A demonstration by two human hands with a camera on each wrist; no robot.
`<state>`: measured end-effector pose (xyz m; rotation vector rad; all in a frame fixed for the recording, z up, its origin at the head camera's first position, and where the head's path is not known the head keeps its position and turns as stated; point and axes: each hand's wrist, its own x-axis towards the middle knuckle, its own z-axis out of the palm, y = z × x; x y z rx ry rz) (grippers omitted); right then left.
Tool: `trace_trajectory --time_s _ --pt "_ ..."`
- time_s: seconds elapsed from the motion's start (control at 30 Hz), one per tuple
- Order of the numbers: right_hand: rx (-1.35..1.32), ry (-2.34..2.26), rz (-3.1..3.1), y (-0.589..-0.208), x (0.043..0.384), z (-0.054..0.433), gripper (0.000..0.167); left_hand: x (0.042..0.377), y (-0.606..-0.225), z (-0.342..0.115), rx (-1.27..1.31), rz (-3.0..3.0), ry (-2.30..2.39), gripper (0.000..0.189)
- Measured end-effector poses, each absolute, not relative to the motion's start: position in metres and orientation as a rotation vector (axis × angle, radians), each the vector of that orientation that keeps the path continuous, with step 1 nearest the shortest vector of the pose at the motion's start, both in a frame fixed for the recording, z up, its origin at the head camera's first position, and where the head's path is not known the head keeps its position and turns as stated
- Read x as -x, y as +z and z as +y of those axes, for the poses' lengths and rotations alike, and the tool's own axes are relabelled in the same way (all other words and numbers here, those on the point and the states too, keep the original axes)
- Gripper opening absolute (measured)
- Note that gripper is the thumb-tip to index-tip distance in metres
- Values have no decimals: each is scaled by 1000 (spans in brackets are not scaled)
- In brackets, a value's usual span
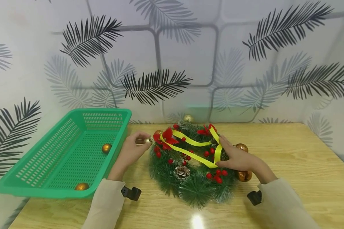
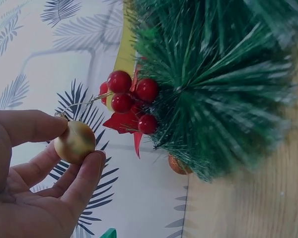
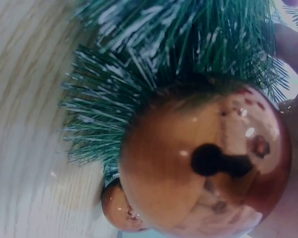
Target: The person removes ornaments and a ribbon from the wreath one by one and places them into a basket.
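Between its thumb and fingers my left hand (image 1: 134,146) pinches a small gold bauble (image 2: 75,143) just off the left side of a green Christmas wreath (image 1: 196,187). A thin loop at the bauble's top reaches toward the wreath's red berries (image 2: 120,91). My right hand (image 1: 238,157) rests on the wreath's right side, thumb and fingers spread beside a yellow ribbon (image 1: 193,155). That ribbon lies in a loop across the wreath, near red flowers (image 1: 167,138) and a pine cone (image 1: 182,171). Shiny copper baubles (image 3: 203,163) sit at the wreath's right edge, close under the right hand.
At the left stands a green plastic basket (image 1: 123,127) with orange-gold baubles (image 1: 106,148) inside. A glittery gold bauble (image 1: 188,118) shows at the wreath's back edge. The wooden table (image 1: 286,152) meets a leaf-patterned wall covering (image 1: 186,57) behind.
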<state>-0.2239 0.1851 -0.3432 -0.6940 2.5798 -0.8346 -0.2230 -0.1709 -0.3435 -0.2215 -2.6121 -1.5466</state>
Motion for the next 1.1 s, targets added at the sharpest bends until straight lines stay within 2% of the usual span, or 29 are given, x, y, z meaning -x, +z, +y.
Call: trace_trajectory --time_s 0.63,1.1 --pt "774 -853 2536 -343 226 203 95 225 -345 -161 242 -2548 -1572 20" --pt "714 -915 2480 -346 228 193 95 223 -342 -169 284 -2534 -1505 22"
